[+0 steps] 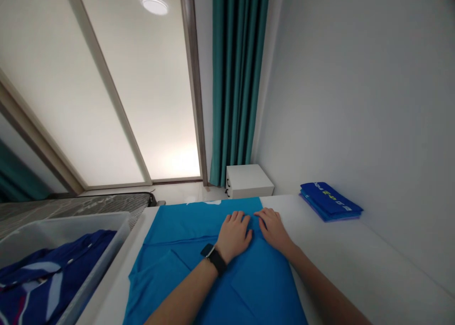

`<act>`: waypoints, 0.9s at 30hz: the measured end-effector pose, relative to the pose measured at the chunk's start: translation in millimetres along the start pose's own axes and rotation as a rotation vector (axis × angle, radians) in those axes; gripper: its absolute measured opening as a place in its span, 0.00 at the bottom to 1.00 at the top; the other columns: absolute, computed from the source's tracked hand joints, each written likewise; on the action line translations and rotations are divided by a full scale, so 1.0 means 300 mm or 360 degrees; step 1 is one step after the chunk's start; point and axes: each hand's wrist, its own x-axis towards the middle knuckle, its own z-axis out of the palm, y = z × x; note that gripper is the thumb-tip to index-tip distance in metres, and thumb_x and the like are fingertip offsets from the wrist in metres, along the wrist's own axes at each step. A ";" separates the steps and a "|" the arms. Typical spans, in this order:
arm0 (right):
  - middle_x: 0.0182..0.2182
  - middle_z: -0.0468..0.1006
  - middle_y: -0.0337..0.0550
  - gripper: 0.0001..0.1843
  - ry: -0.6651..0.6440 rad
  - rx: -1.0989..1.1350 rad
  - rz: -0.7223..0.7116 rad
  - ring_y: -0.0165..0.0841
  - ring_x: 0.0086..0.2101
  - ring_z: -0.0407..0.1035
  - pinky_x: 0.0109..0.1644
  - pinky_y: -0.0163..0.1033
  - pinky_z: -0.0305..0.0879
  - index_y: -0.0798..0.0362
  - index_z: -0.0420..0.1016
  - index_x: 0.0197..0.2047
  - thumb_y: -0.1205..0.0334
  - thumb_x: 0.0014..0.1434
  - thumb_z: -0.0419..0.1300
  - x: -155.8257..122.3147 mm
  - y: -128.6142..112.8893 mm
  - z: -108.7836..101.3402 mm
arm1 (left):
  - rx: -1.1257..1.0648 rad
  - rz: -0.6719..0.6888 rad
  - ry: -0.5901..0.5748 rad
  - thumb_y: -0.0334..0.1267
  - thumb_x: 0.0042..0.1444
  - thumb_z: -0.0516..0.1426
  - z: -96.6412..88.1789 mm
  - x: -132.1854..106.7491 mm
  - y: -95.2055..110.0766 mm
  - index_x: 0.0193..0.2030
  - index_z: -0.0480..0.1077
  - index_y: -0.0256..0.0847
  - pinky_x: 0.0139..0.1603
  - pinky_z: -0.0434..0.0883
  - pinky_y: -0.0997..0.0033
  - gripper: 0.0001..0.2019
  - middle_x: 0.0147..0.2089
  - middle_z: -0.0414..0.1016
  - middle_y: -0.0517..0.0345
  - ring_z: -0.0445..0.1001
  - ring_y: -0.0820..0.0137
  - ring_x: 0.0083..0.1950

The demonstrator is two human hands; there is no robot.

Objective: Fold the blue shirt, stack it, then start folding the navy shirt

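Observation:
A bright blue garment, which looks like a T-shirt (pixel 249 287), lies spread on a white table with some creases and a folded-over layer across it. My left hand (pixel 234 234), with a black watch (pixel 214 258) on its wrist, rests on the upper part of the cloth, fingers stretched out and palm down. Close beside it, my right hand (pixel 273 228) touches the shirt's right edge, its fingers slightly bent and the thumb apart from them. Neither hand shows cloth gripped between its fingers. White print peeks out at the shirt's far edge.
Folded blue clothes (pixel 330 202) are stacked on the white table (pixel 355 263) by the wall. To the left stands a clear plastic bin (pixel 121 225) holding dark blue clothing (pixel 71 263). Beyond the table are a white cabinet (pixel 249 180), a green curtain (pixel 238 78) and frosted sliding doors (pixel 149 88).

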 end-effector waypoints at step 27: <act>0.32 0.80 0.47 0.21 -0.0369 -0.0127 0.0747 0.36 0.35 0.73 0.38 0.36 0.58 0.53 0.76 0.31 0.50 0.66 0.50 0.317 0.209 0.078 | -0.0115 -0.0050 0.0146 0.40 0.64 0.50 0.093 0.014 0.044 0.53 0.66 0.43 0.60 0.61 0.53 0.13 0.53 0.67 0.51 0.64 0.59 0.56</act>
